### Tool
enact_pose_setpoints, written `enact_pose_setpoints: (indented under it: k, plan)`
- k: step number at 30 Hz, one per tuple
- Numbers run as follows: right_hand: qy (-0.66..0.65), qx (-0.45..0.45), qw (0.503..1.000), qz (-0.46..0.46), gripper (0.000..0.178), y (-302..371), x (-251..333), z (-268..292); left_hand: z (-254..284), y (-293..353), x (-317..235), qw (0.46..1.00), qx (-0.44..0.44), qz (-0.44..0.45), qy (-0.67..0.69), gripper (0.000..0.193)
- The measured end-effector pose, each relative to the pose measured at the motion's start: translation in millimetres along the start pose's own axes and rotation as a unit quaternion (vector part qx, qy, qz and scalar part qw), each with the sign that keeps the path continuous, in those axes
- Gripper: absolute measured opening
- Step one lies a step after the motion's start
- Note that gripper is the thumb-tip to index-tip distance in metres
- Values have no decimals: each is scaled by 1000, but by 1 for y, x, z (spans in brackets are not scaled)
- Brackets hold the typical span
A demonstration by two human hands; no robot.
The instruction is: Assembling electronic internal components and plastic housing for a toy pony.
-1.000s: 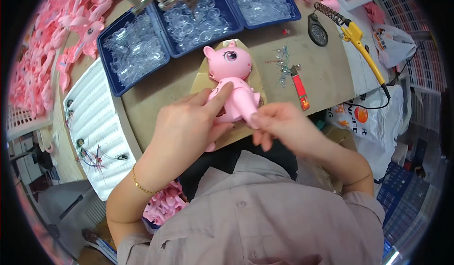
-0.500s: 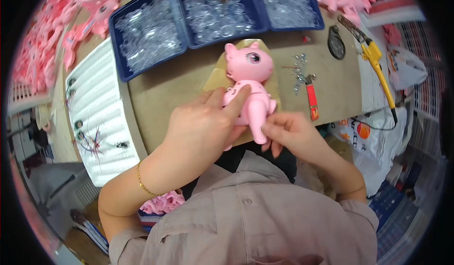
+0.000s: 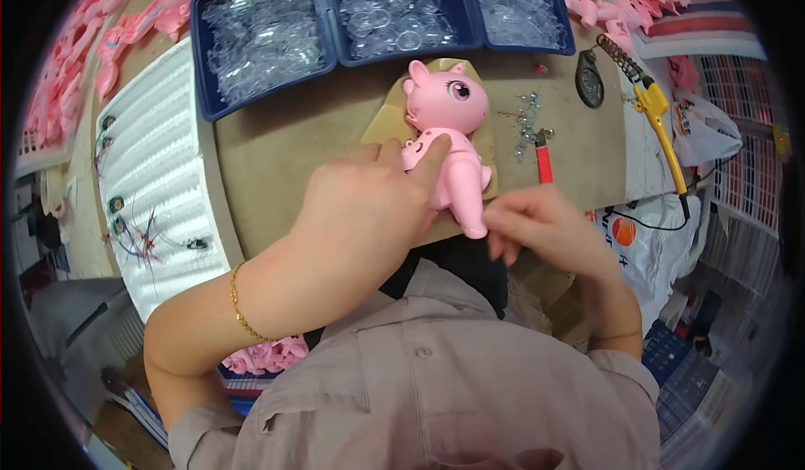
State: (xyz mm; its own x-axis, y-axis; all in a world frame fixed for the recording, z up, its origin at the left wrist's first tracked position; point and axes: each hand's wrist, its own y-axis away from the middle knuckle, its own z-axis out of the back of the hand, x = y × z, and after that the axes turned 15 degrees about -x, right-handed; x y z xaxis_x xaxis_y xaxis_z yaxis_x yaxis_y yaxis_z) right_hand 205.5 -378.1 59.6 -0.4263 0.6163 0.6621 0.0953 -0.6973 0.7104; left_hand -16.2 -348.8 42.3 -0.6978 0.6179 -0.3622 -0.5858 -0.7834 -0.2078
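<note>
A pink toy pony (image 3: 460,171) lies with its head away from me over a tan pad (image 3: 382,126) at the table's near edge. My left hand (image 3: 369,206) grips its body from the left, forefinger and thumb apart over its side. Close against the toy's lower leg, my right hand (image 3: 541,227) has its thumb and fingers curled together. Whether those fingers pinch something small, I cannot make out. The toy's far side and the left fingers' undersides are hidden.
Blue trays (image 3: 325,25) of clear plastic parts stand beyond the toy. White corrugated foam (image 3: 163,168) with wired parts lies left. To the right are small metal parts (image 3: 527,126), a red-handled tool (image 3: 544,158), a black oval object (image 3: 589,80) and a yellow soldering iron (image 3: 667,135).
My right hand has shifted slightly away from the toy's leg, to the right. The left hand keeps its grip on the toy. The whole view has shifted a little.
</note>
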Motion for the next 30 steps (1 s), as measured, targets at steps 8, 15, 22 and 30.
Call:
enact_pose_setpoints:
  k: [8,15,22,30]
  plan:
    - [192,-309,837,410,23,-108,54,-9,-10,9,-10,995,-104,5,-9,46]
    - [170,-263,862,399,23,-116,56,-26,-11,11,-2,996,-79,23,28,47]
    - [277,-316,781,463,18,-120,51,-24,-10,0,-4,999,-41,-23,-4,52]
    - [11,-299,918,259,21,-28,-5,-4,-4,-3,-3,1000,-6,-14,-15,60]
